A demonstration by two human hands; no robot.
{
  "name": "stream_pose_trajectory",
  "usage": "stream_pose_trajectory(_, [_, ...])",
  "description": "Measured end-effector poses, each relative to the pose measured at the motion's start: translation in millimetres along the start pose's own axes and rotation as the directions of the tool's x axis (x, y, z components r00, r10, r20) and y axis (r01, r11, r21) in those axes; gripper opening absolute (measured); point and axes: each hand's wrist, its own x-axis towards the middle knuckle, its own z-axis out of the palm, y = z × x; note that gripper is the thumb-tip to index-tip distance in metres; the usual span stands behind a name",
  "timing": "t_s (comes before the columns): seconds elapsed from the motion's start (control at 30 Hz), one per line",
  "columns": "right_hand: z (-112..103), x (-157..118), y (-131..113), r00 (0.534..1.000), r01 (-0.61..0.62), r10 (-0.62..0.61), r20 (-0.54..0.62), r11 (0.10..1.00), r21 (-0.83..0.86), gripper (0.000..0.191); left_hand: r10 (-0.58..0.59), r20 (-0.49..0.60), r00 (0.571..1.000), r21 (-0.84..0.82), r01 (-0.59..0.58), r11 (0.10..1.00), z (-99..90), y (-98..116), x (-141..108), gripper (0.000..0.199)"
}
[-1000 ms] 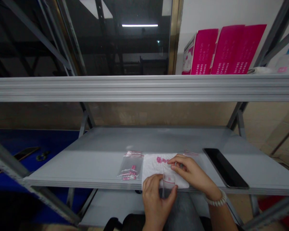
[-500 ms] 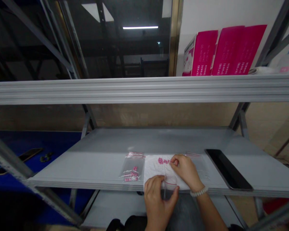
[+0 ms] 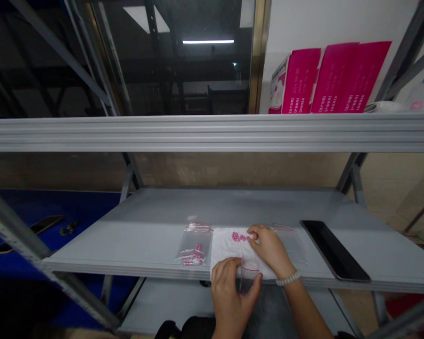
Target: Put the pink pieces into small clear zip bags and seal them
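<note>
My left hand (image 3: 231,287) holds a small clear zip bag (image 3: 249,273) with a red line across its top, at the shelf's front edge. The bag sits between my thumb and fingers, its mouth facing away from me. Pink beads (image 3: 237,237) lie in a cluster and short row on a white tissue (image 3: 221,247). At the row's right end, my right hand (image 3: 268,245) has thumb and forefinger closed around the last bead (image 3: 248,238). Left of the tissue lies a clear zip bag with more pink beads (image 3: 197,256); another clear bag (image 3: 297,245) is partly behind my right hand.
A dark tablet (image 3: 334,249) lies on the grey shelf (image 3: 144,235) to the right. An upper shelf beam (image 3: 212,134) crosses in front, with pink boxes (image 3: 334,80) above it. On the blue surface at left are phones (image 3: 45,224) and a beaded bracelet (image 3: 69,229).
My right hand has shifted slightly to the left, its fingertips now around the bead at the row's end. My left hand and its bag have stayed nearly still.
</note>
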Motion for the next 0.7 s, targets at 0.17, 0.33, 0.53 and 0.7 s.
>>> stream_pose_trajectory(0.17, [5, 3, -4, 1.000, 0.009, -0.009, -0.019, 1.000, -0.012, 0.022, 0.002, -0.009, 1.000, -0.004, -0.002, 1.000, -0.5, 1, 0, 0.027])
stream_pose_trajectory(0.33, [-15, -10, -10, 0.998, 0.068, -0.069, 0.004, 0.994, 0.081, 0.013, 0.003, -0.013, 1.000, -0.006, -0.003, 1.000, 0.1, 1, 0, 0.025])
stream_pose_trajectory(0.53, [-37, -41, -21, 0.998, 0.041, -0.054, 0.022, 0.916, 0.400, 0.020, -0.005, -0.010, 1.000, -0.007, 0.005, 1.000, -0.8, 1, 1, 0.025])
stream_pose_trajectory(0.7, [-25, -60, -24, 1.000, -0.025, 0.018, 0.021, 0.909, 0.417, 0.011, -0.028, 0.040, 0.999, -0.004, 0.028, 1.000, -0.4, 1, 2, 0.022])
